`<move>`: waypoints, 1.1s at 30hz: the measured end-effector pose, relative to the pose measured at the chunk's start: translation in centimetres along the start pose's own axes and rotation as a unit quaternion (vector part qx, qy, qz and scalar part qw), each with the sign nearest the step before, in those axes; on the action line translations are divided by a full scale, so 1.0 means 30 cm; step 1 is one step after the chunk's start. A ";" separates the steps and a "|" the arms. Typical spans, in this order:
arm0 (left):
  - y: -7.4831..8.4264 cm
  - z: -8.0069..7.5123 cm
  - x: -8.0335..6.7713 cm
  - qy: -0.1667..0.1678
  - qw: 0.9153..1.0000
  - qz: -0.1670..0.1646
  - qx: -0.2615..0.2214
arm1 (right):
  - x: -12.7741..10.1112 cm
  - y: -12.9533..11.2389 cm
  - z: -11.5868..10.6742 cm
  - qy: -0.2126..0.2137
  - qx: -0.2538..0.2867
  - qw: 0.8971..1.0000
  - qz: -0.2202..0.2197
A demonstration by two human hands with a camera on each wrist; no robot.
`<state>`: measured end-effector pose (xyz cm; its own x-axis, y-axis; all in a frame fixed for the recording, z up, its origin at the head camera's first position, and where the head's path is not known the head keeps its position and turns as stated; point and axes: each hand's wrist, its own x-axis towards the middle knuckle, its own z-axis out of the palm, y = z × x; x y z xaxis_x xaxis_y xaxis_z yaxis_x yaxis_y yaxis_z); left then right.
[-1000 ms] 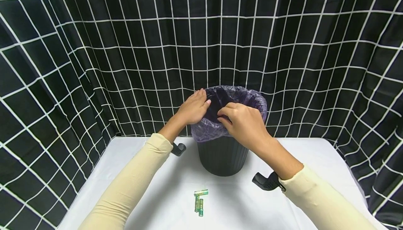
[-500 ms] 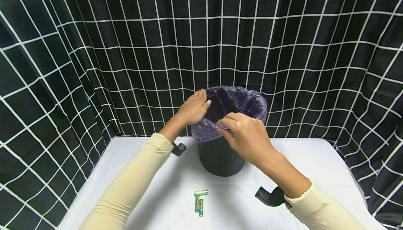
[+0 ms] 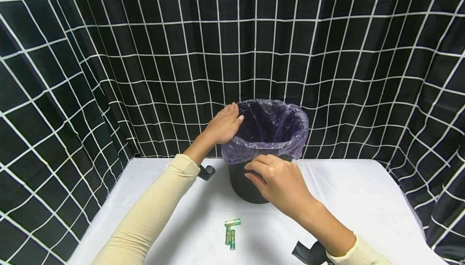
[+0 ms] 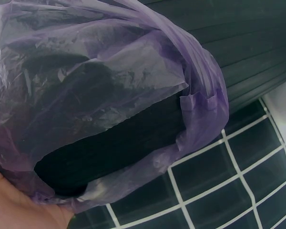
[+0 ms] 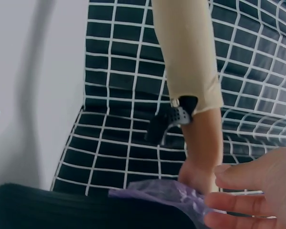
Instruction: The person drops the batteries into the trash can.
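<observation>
A black trash can point(image 3: 241, 182) stands on the white table, lined with a translucent purple trash bag point(image 3: 239, 150) folded over its rim. My left hand point(image 3: 226, 124) rests on the can's left rim over the bag, fingers straight. In the left wrist view, part of that hand point(image 4: 24, 205) touches the bag's edge. My right hand point(image 3: 281, 180) hovers in front of the can, apart from the bag, fingers loosely bent with nothing between them. From the right wrist, the thumb and fingers point(image 5: 248, 205) appear separated.
Three green and gold batteries point(image 3: 232, 238) lie together on the white table point(image 3: 181, 228), in front of the can. A black curtain with a white grid point(image 3: 163, 55) hangs behind and at both sides. Black wrist mounts point(image 3: 308, 253) stick out below the sleeves.
My right hand has moved from the can's opening toward me, letting go of the bag's front edge, which now lies over the rim. The left hand has stayed in place.
</observation>
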<state>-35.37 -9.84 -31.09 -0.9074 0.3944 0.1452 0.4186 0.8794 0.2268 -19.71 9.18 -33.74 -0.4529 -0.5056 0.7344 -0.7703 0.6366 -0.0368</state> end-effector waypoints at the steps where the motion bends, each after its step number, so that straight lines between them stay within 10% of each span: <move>1: 0.000 0.001 0.000 0.000 1.000 0.000 0.001 | -0.007 -0.004 0.005 -0.001 0.003 1.000 0.001; 33: 0.000 0.000 0.000 -0.007 1.000 0.002 0.001 | -0.246 -0.075 0.226 -0.021 0.063 0.997 0.044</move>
<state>-35.36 -9.84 -31.08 -0.9065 0.4010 0.1324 0.4215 0.8788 0.2237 -17.67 7.52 -43.65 -0.5373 -0.4763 0.6960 -0.7761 0.6022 -0.1871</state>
